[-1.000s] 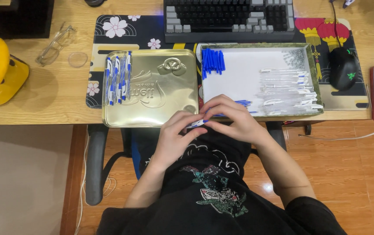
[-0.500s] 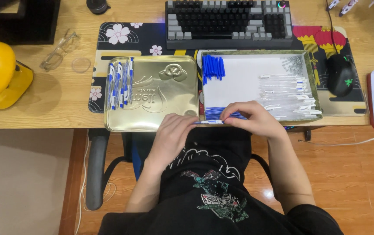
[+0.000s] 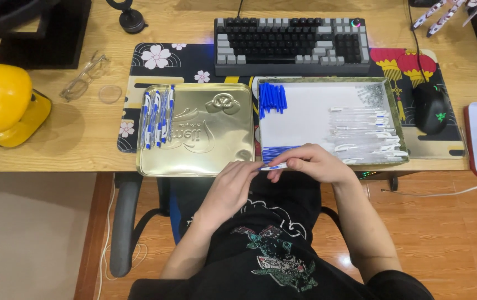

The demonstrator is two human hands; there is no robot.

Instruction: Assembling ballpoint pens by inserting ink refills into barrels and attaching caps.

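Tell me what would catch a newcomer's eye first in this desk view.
Probably the two hands meeting at the desk's near edge, the left hand and right hand pinching a slim blue and white pen between them. Just beyond lie a shiny gold tin lid with a few assembled pens on its left side, and a white tray of blue caps and clear barrels. At far left sits a bright yellow helmet.

One head-worn camera, looking straight down

The single view sits on the person's head and faces almost vertically down over the front edge of the surface [image 3: 55, 150]. It is near enough to show the person's lap and both forearms at the bottom, while the keyboard [image 3: 291, 44] marks the far top edge. The floor [image 3: 27, 239] shows lower left. No second view shares the scene.
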